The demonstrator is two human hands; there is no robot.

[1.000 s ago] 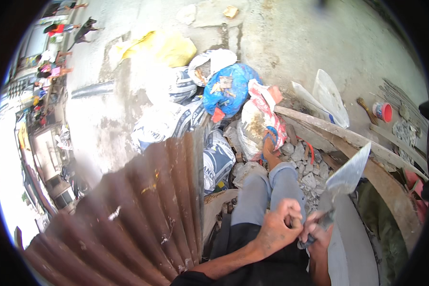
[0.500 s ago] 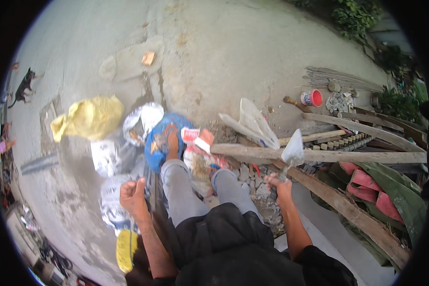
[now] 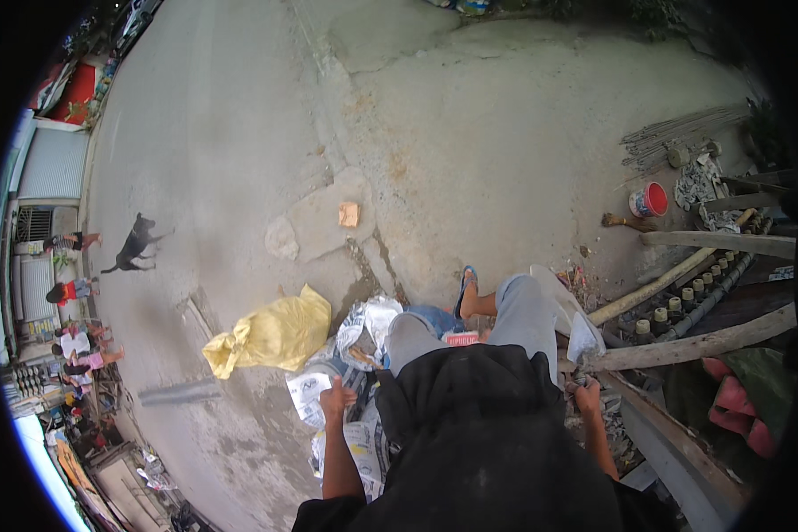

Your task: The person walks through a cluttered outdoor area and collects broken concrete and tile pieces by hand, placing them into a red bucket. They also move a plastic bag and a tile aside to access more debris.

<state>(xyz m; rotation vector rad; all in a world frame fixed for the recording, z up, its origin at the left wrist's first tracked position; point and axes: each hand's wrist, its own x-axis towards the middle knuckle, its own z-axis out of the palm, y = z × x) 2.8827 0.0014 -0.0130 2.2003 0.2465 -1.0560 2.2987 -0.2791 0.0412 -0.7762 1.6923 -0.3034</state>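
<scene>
In the head view, the right hand [image 3: 585,395] grips the handle of a trowel [image 3: 583,340], its fingers closed around it. The trowel lies to the right of the wearer's legs, blade pointing away from the body, and overlaps the near end of a plank [image 3: 700,339]; whether the two touch cannot be told. The left hand [image 3: 337,401], fingers curled in, is well apart from the trowel and in front of a white sack [image 3: 307,396]; contact with the sack cannot be judged.

Beyond the left hand, a yellow sack [image 3: 279,330] lies on the pavement [image 3: 496,142]. A blue sack [image 3: 436,317], partly hidden, shows between the grey trouser legs [image 3: 525,310]. A foot in a blue sandal [image 3: 468,288] projects beyond the legs.

At right, a red bucket [image 3: 649,200] is tipped toward the wearer, with a brush [image 3: 628,222] just beside it and thin rods [image 3: 678,137] farther out. Nearer, a green tarp [image 3: 762,381] lies next to pink cloth [image 3: 732,408]. At centre, a small brown block [image 3: 349,214] rests on a pale patch of the pavement. At left, a black dog [image 3: 135,244] stands on the pavement, near several people [image 3: 75,291] along the buildings [image 3: 53,164].
</scene>
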